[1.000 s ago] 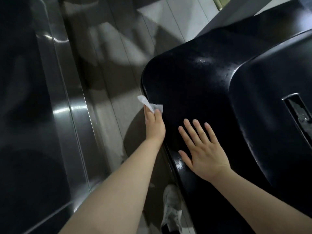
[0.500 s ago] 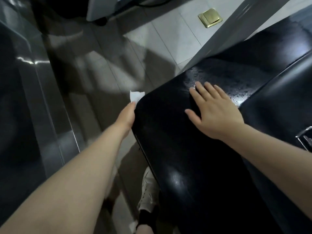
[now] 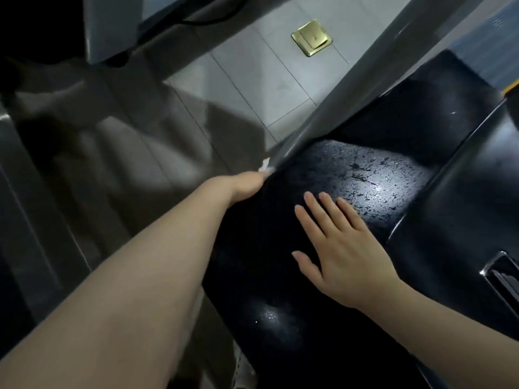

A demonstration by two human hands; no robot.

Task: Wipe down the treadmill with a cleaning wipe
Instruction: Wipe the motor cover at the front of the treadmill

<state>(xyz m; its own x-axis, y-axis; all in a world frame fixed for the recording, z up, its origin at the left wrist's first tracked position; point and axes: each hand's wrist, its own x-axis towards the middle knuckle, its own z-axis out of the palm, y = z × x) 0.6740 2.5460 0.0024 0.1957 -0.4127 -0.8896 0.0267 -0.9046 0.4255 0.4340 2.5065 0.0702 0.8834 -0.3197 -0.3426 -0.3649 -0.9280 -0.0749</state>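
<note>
Black glossy treadmill motor cover [image 3: 280, 248] fills the lower right; wet streaks glisten at 1 o'clock from the right hand [image 3: 342, 254]. That hand lies flat, fingers straight, palm on the cover. Left hand [image 3: 247, 186] sits at the cover's left edge, at 10 o'clock from the right hand; fingers hidden over the rim, grip cannot be told. Cleaning wipe [image 3: 265, 165]: a white scrap shows just past the left hand, at the foot of the grey upright [image 3: 365, 80]. Step judged: wiping the side edge. Next move likely calls for following the rim round the upright's base.
</note>
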